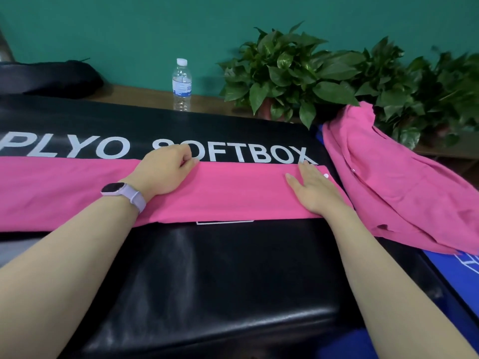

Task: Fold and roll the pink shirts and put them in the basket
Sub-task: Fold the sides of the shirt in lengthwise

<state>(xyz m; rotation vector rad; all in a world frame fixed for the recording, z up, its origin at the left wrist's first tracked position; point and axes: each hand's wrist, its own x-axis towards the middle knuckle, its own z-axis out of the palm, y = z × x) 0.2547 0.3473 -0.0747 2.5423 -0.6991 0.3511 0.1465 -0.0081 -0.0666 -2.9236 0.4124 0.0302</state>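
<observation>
A pink shirt (228,193) lies folded into a long narrow band across a black box (233,268) printed with white letters. The left hand (166,172) pinches the band's far edge with curled fingers, a watch (121,191) on its wrist. The right hand (315,189) lies flat, fingers straight, pressing the band near its right end. A second shirt (394,182) sits in a loose heap just right of the box, unfolded. No basket is in view.

The step looks like squaring the fold before rolling. To do it well, the left hand should draw the far edge straight and level with the layer beneath, while the flat right hand keeps the cloth from creeping. Smooth outward to push wrinkles off. Then roll from one end, tight and even, keeping both long edges aligned so the roll does not cone. The box surface looks slick, so the band may slide under a hard pull.
</observation>
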